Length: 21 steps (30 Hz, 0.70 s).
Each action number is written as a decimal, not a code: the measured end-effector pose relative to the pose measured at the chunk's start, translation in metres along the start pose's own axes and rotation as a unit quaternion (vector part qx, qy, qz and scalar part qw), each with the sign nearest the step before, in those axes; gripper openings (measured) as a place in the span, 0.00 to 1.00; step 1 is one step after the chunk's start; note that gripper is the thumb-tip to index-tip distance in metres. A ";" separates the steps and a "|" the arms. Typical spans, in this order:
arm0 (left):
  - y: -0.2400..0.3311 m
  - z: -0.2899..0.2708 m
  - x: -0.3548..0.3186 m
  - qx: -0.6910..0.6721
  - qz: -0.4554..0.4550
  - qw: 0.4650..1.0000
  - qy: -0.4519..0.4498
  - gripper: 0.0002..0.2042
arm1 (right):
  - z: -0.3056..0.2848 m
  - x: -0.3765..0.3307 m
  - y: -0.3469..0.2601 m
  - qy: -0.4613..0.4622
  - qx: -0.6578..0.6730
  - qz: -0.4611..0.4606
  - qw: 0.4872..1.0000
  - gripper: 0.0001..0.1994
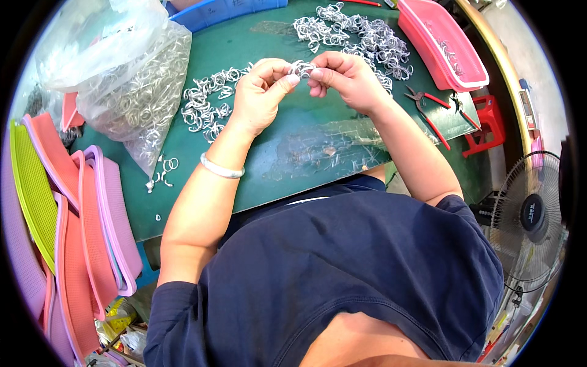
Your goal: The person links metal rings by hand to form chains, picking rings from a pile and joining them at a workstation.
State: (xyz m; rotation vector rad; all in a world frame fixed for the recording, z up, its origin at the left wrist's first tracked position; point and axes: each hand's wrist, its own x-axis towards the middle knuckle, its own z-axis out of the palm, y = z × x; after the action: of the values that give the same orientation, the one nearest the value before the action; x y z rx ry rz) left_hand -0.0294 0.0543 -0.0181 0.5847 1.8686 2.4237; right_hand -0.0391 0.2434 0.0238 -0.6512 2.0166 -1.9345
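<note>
Between both hands, over the green tabletop [244,153], a silver-coloured metal ring [302,69] is pinched at its two sides. My left hand [260,92] holds its left side between thumb and curled fingers. On its right side, my right hand [348,79] grips with thumb and forefinger, the other fingers folded below. Whether it is one ring or a few together I cannot tell. A loose heap of similar rings [205,107] lies beside my left hand. Beyond my right hand spreads a larger heap [385,46]. A pale bangle [221,168] circles my left forearm.
Red-handled pliers [431,113] lie right of my right forearm, near a pink basket [474,84] with some rings inside. At left stand a clear bag [153,92] full of rings and stacked coloured baskets [79,244]. A blue bin [223,12], red stool [489,125] and fan [532,211] surround the table.
</note>
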 end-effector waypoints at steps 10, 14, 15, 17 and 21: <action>0.007 0.007 -0.001 0.063 0.074 0.995 -0.026 0.06 | 0.005 -0.010 -0.002 0.052 -0.072 -0.039 0.995 0.05; 0.014 0.014 -0.005 -0.005 0.046 0.998 -0.030 0.07 | 0.006 -0.012 -0.004 0.047 -0.052 -0.037 0.997 0.05; 0.016 0.014 -0.005 -0.012 0.040 0.999 -0.033 0.08 | 0.006 -0.012 -0.004 0.032 -0.016 -0.029 0.999 0.05; 0.019 0.015 -0.006 -0.025 0.029 0.999 -0.038 0.08 | 0.004 -0.011 -0.005 0.001 0.055 -0.012 0.998 0.06; 0.022 0.017 -0.007 0.000 0.011 0.999 -0.039 0.07 | 0.003 -0.012 0.003 -0.013 0.189 0.057 0.980 0.06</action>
State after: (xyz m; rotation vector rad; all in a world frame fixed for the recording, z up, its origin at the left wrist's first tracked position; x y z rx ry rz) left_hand -0.0131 0.0617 0.0043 0.6945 1.8424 2.3763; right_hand -0.0273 0.2469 0.0190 -0.4531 1.5672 -2.1428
